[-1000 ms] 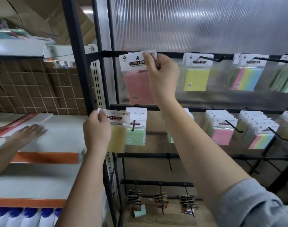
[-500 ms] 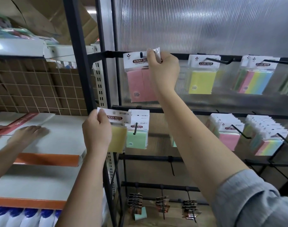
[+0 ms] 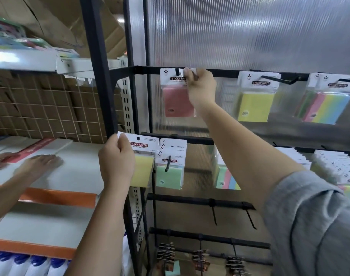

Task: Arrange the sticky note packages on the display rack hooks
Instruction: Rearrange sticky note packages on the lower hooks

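Currently the pink sticky note package (image 3: 177, 96) hangs at upper centre of the frame, its header card on the top-row hook (image 3: 177, 71). Right hand (image 3: 201, 87) pinches that card's right edge, fingers (image 3: 190, 75) curled round it. Left hand (image 3: 116, 164), centre-left, grips a yellow sticky note package (image 3: 141, 166) by its header corner, just beside the green package (image 3: 170, 174) hung on the second row. Yellow (image 3: 255, 102) and rainbow (image 3: 327, 106) packages hang at upper right. Another person's hand (image 3: 38, 164) rests flat on the white shelf (image 3: 76, 170) at left.
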### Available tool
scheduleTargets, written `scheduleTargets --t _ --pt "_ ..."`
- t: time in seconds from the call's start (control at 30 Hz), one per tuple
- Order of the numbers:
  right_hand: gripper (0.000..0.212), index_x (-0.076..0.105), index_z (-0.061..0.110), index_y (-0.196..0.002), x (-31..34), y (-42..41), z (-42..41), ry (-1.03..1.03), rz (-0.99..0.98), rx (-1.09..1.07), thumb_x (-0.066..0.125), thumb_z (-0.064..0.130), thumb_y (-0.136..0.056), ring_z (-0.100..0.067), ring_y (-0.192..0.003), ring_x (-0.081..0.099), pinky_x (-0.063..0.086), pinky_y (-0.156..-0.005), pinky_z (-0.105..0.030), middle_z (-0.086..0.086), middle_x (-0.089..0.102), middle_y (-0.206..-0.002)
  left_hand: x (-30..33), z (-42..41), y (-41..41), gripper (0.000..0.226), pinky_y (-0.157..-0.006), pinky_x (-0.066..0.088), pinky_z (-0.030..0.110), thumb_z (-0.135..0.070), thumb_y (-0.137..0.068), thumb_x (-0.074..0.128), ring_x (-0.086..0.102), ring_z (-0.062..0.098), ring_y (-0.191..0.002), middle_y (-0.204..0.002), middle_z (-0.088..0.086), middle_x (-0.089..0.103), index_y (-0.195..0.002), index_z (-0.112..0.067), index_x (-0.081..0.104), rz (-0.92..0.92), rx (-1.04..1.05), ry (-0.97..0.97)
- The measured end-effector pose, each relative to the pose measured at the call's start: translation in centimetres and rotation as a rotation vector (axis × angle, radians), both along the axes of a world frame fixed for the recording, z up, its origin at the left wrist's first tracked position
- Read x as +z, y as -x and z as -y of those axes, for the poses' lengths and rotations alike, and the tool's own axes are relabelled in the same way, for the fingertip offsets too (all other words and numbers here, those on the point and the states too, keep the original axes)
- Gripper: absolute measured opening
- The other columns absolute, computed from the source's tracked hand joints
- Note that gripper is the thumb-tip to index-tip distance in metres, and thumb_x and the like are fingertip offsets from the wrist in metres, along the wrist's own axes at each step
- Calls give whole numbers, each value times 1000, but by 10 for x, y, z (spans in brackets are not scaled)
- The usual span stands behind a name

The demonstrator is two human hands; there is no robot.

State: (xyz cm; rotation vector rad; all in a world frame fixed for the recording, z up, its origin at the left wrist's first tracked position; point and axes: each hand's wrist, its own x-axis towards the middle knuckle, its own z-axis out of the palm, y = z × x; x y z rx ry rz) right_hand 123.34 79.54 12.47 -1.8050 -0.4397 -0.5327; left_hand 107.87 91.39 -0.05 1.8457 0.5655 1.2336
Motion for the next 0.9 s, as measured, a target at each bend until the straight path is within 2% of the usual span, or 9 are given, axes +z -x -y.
scheduleTargets --t 0.17,0.27,0.4,0.5,0.6,0.67,0.73,0.83,0.9 --pt "44 27 18 -55 2 -17 -4 53 -9 -61 49 25 -92 -14 -50 27 20 -47 -30 4 30 -51 0 0 -4 39 -42 27 16 -24 -98 39 37 7 -47 -58 4 46 -62 -9 36 18 38 20" --pt "46 25 17 -53 5 -25 -4 80 3 -98 52 24 -90 -14 -50 22 17 -41 -26 1 25 -51 1 2 -5 41 -42 29 14 -22 -98 40 39 3 -46 -56 3 41 -59 -12 31 30 53 3" --pt "37 44 12 -57 8 -32 0 114 -7 -113 54 21 -92 -12 -50 32 25 -41 -22 -1 43 -58 1 4 -5 41 -45 28 23 -24 -98 39 37 8 -48 -57 3 42 -59 -13 32 12 63 21" --pt "40 32 14 -55 8 -34 2 138 -13 -131 52 12 -90 -12 -56 29 23 -50 -28 -3 35 -57 2 5 -5 40 -48 27 29 -25 -98 38 37 13 -51 -58 3 44 -60 -13 32 7 54 34" --pt "38 28 15 -53 6 -28 7 140 -24 -137 43 4 -86 -13 -53 22 18 -47 -28 -3 27 -54 2 7 -3 40 -48 30 27 -25 -98 38 41 11 -53 -59 0 46 -59 -15 33 9 33 24" --pt "32 49 6 -54 3 -23 11 116 -32 -124 40 2 -85 -19 -50 41 28 -47 -31 -8 48 -54 3 8 -1 40 -48 32 25 -26 -98 37 46 11 -56 -62 -1 50 -60 -15 36 7 17 21" --pt "31 66 -2 -69 -1 -17 15 88 -39 -100 39 0 -84 -21 -66 60 35 -53 -27 -9 66 -72 5 10 0 39 -52 36 27 -27 -99 37 51 16 -60 -66 4 54 -65 -8 41 2 -3 31" --pt "33 41 16 -52 -10 -3 26 91 -42 -115 37 -3 -79 -12 -52 27 19 -43 -24 2 34 -54 9 17 4 40 -49 35 25 -27 -99 36 47 7 -54 -61 -1 50 -62 -13 37 6 -30 22" --pt "29 49 12 -59 -19 6 37 66 -67 -130 39 0 -84 -14 -56 30 20 -41 -22 -1 39 -58 10 22 8 41 -42 31 14 -25 -99 36 47 1 -49 -57 -5 44 -59 -18 32 17 -54 -2"
